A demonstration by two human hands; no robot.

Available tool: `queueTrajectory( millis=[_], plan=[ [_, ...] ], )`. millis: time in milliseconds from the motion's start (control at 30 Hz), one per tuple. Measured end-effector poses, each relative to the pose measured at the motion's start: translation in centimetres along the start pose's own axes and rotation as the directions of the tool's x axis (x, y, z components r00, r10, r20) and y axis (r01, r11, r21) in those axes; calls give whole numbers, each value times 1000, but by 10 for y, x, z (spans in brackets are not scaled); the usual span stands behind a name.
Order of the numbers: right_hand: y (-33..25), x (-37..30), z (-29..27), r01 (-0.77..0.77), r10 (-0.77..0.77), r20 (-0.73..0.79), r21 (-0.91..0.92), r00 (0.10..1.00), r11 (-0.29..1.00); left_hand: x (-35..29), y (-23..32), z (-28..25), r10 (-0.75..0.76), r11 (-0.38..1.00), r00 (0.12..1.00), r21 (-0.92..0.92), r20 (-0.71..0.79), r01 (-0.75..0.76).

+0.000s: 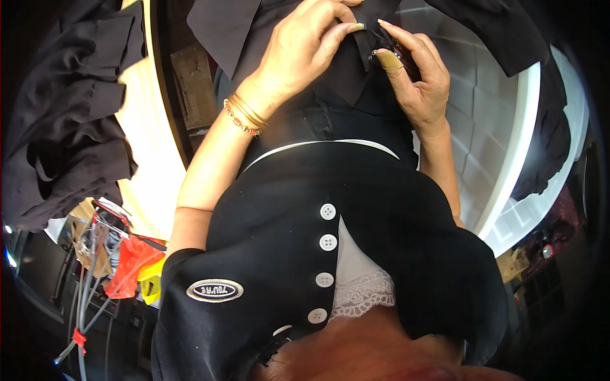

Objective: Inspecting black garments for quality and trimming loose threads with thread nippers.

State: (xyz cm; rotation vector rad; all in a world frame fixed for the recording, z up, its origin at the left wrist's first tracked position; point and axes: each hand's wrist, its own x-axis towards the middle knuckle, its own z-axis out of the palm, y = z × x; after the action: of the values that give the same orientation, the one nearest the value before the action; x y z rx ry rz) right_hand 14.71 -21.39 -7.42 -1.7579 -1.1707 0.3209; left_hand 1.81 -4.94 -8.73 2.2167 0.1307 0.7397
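My left hand (308, 41) is closed on a piece of black cloth (337, 76), its thumb and fingers pinching the edge near the top of the view. Close by on the right, my right hand (422, 79) is curled, with a tan wrap (389, 60) around the thumb. Its index finger reaches to the same cloth edge. Between that thumb and the fingers sits something small and dark with shiny specks, too hidden to name. The cloth hangs over my lap, and a pointed black flap (223, 32) spreads out on the left.
Black garment pieces (70, 114) lie over a pale board (149, 146) on the left. To the right is a large white container (524, 140) with dark cloth draped over its rim. Red (135, 263) and yellow bags (150, 279) hang by grey poles at lower left. A cardboard piece (194, 86) stands beyond my left arm.
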Motion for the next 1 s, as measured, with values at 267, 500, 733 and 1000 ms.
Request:
queueTrajectory(
  millis=[267,500,733,1000],
  plan=[
    [-6,6,-4,-61,64,-60,53,996,997,6,-2,6,-301,839,948,-446,100,313],
    [-16,9,-7,-2,1,-6,-41,1000,999,3,-10,9,-464,762,883,-476,70,439],
    [-26,8,-4,21,-8,55,-235,998,972,7,-15,8,-498,696,866,-582,31,421],
    [-27,14,2,87,-99,-45,-217,994,972,16,15,2,-648,419,751,-764,126,490]
  ],
)
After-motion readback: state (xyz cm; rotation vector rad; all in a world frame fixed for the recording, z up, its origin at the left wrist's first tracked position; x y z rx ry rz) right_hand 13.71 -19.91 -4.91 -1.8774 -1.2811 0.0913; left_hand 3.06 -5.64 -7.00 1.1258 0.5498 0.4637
